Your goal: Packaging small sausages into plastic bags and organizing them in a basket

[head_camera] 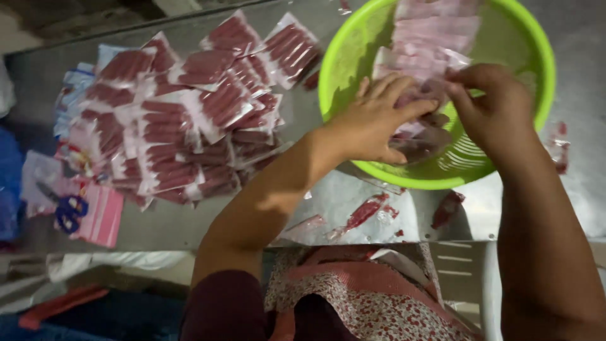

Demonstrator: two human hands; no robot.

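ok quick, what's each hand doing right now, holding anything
Left hand: fingers bent, pressing a clear plastic packet over the green basin.
Right hand: fingertips pinched shut on the same packet's edge.

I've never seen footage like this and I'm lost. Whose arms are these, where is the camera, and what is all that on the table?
There is no machine here: one camera worn on a person's head looks down at their own two bare hands. The left hand and right hand meet over a green plastic basin and pinch a clear packet of pinkish pieces; more lie in the basin. On the grey metal table, to the left, sits a heap of sealed packets of red sausages. Near the left edge lie blue-handled scissors beside a pink bag. A few opened wrappers lie near the person.
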